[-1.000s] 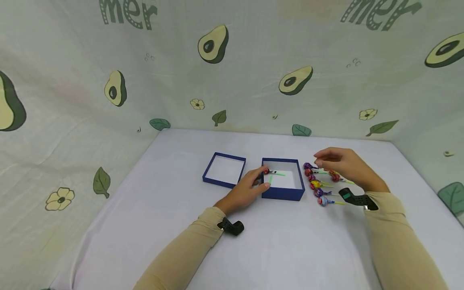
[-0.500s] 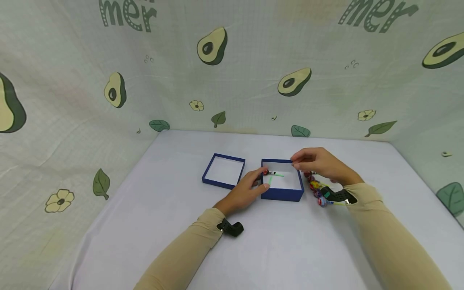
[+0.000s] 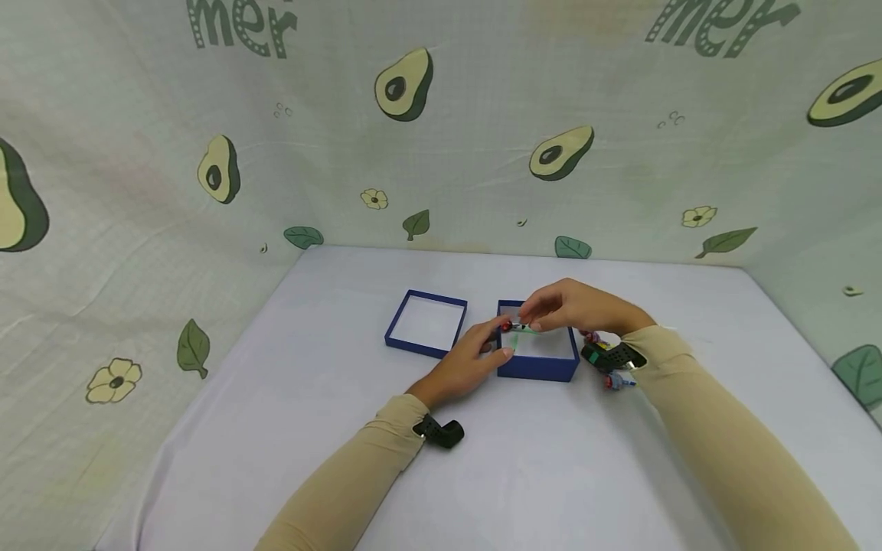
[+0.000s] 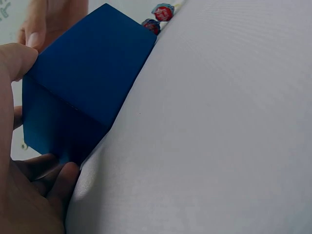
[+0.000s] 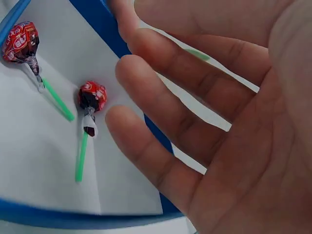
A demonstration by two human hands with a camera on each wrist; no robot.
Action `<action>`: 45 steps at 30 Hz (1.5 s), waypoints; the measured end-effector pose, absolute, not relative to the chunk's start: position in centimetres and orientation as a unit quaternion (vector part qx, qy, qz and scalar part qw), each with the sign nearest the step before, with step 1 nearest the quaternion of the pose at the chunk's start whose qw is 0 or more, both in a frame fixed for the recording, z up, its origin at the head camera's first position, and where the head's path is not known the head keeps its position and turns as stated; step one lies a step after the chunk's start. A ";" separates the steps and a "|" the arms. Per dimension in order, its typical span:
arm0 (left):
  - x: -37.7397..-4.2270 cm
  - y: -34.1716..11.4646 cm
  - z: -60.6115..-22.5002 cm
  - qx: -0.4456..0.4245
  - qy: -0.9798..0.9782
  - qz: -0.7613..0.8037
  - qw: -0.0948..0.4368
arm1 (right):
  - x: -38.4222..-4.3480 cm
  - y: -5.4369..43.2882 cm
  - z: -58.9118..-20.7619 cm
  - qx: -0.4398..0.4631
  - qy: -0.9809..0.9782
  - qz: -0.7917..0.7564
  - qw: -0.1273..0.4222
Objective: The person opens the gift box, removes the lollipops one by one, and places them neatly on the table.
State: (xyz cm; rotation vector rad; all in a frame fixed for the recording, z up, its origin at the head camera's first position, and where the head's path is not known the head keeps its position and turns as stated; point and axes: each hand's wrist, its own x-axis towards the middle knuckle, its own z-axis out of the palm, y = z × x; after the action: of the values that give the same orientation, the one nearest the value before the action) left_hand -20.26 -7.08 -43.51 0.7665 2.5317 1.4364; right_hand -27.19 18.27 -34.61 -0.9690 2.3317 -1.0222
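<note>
My left hand [image 3: 468,363] steadies the open blue box [image 3: 539,369] at its left side, thumb at the near corner and fingers along the left wall. My right hand [image 3: 582,306] hangs over the box, thumb and index finger together, the other fingers loosely extended. A short piece of green stick [image 5: 197,53] shows between its fingers in the right wrist view; it looks like a pinched lollipop, whose head is hidden. Inside the box lie a red lollipop [image 5: 20,43] and a second red lollipop [image 5: 91,96], both with green sticks, apart from each other.
The blue box lid [image 3: 426,321] lies left of the box on the white table [image 3: 482,482]. Right of the box are more wrapped lollipops, partly hidden under the right wrist; a blue and red lollipop [image 3: 615,380] is nearest. A patterned cloth [image 3: 475,153] hangs behind.
My right hand has moved left from above the lollipop row, across the box's right rim, to over the box. The left hand and box have stayed put.
</note>
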 end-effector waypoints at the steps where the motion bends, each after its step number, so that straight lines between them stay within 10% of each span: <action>1: -20.3 -7.1 -43.5 0.256 0.837 0.479 0.064 | -27.3 18.1 -34.5 -0.352 0.838 -0.360 0.209; 10: -20.1 -7.1 -43.6 0.263 0.831 0.486 0.067 | -27.8 16.3 -34.9 -0.369 0.813 -0.331 0.307; 45: -20.1 -7.2 -43.8 0.254 0.841 0.473 0.060 | -29.0 12.9 -36.5 -0.357 0.828 -0.192 0.387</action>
State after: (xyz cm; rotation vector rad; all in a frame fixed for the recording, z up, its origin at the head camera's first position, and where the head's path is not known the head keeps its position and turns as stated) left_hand -20.11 -7.18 -43.82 0.7700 2.5463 1.4314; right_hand -29.03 12.87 -36.47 -0.9089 2.1069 -0.4893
